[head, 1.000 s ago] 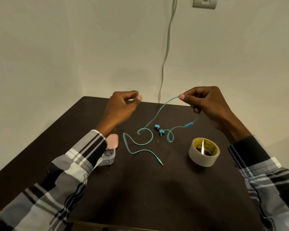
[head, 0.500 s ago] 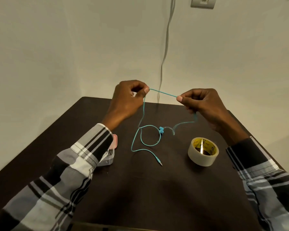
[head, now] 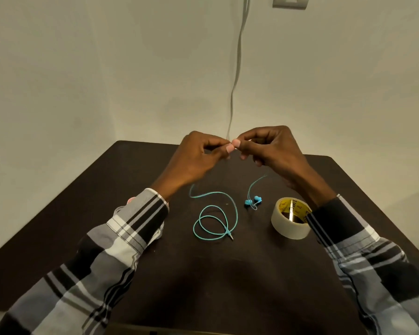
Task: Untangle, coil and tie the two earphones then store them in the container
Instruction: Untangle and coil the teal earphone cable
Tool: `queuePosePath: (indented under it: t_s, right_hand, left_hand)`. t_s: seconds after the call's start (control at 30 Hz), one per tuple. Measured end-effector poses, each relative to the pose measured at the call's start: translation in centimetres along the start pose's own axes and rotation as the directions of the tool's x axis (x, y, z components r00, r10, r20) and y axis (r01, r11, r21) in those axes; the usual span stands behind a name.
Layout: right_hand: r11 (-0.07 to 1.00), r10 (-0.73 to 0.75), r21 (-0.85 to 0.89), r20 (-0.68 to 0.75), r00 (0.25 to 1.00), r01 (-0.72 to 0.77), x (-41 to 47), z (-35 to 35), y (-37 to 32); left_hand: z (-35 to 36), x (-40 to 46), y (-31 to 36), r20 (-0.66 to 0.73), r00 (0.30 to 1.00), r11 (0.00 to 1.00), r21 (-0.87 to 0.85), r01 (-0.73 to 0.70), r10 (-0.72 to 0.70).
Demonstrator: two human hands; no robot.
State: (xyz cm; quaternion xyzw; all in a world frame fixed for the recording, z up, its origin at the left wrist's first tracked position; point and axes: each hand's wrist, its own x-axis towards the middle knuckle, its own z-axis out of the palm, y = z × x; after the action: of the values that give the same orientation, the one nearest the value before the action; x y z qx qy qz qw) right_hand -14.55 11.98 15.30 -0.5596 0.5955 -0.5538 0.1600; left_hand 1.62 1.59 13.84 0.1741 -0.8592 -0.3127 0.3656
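Two hands now meet above the dark brown table: my left hand and right hand, apart a moment ago, pinch the thin teal earphone cable fingertip to fingertip — the first fold of a coil, I judge. Its slack has gathered into loops below; the blue earbuds lie beside the beige tape roll. The clear container sits mostly hidden under my left sleeve.

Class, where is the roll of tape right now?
The roll of tape stands on the table's right side, beside the earbuds, partly under the right sleeve.
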Motion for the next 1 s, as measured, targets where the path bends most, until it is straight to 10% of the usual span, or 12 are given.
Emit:
queuePosePath:
  t_s: [0.37,0.57,0.83,1.0]
  right_hand:
    - [0.994,0.09,-0.044,-0.142,0.986,-0.097,-0.5,-4.0,1.1]
    - [0.996,0.073,-0.034,-0.142,0.987,-0.079,-0.3,-3.7,0.9]
    - [0.999,0.033,-0.006,-0.033,0.999,-0.033,-0.1,-0.7,0.0]
    - [0.997,0.075,0.012,-0.002,0.997,-0.075,-0.4,-1.5,0.7]
  left_hand:
    - [-2.9,0.4,-2.9,-0.344,0.926,0.984,-0.136,0.114,-0.155]
    - [-1.7,0.0,-3.2,-0.32,0.917,0.948,-0.28,0.15,-0.24]
    - [1.2,0.6,-0.3,-0.059,0.998,0.989,-0.15,-0.014,0.005]
    - [0.4,0.8,-1.1,-0.156,0.988,0.998,-0.055,-0.014,0.005]
